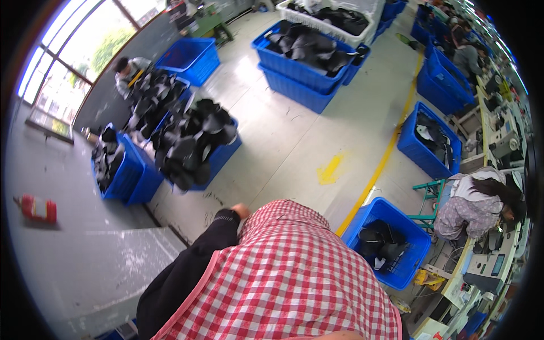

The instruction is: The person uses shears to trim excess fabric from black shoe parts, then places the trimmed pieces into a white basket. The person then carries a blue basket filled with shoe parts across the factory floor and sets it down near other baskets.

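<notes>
My left hand (240, 211) shows only in part, past the dark sleeve (192, 272). It hangs at the edge of my red-and-white checked apron (300, 272), and its fingers are too small and blurred to read. Ahead of it stands a blue crate (224, 160) heaped with black cut pieces (192, 139). Along the lower edge lies a strip of bare skin (337, 336), which may belong to my right hand or arm; no fingers are visible there. I see nothing held in either hand.
More blue crates stand at left (127, 175), top centre (300, 82) and right (391, 243). One person (130, 73) is behind the left crates; another (479, 198) sits at the right-hand workbench (453, 294). A yellow line (377, 175) crosses the floor. A red bottle-like object (38, 209) is far left.
</notes>
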Tool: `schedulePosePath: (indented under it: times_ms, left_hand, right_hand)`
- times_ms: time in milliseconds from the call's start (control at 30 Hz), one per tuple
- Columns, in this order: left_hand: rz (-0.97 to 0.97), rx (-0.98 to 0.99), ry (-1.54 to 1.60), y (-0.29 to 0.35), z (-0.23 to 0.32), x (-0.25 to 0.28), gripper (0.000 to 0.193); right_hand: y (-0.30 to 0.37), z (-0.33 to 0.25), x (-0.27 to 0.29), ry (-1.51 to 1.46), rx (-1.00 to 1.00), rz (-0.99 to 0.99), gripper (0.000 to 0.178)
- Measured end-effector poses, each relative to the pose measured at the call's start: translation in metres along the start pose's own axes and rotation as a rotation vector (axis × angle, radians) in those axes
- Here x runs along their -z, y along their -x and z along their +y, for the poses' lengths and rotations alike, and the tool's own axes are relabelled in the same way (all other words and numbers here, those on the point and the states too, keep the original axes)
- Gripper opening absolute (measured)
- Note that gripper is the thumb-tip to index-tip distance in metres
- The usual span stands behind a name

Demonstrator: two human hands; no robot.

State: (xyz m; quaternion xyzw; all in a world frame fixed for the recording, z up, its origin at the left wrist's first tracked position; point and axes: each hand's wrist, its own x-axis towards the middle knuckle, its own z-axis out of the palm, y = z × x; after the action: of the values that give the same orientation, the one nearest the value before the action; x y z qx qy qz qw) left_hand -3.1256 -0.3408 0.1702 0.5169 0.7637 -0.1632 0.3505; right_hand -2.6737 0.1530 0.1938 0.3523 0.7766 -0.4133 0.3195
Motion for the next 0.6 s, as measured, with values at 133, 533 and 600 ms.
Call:
schedulePosePath:
  times_ms: [133, 533, 600]
  left_hand:
    - [-0.283, 0.366, 0.974, 0.012, -0.048, -0.020, 0.021]
    - [-0.018, 0.273, 0.679, -0.210, -0.139, 0.216, 0.023]
    - [0.036, 0.139, 0.335, -0.297, -0.168, 0.297, 0.023]
  right_hand:
    - [-0.082, -0.021, 0.129, 0.113, 0.082, 0.080, 0.035]
    - [-0.305, -0.137, 0.387, -0.513, 0.109, 0.082, 0.033]
    - [-0.320, -0.110, 0.427, -0.022, 0.241, -0.016, 0.034]
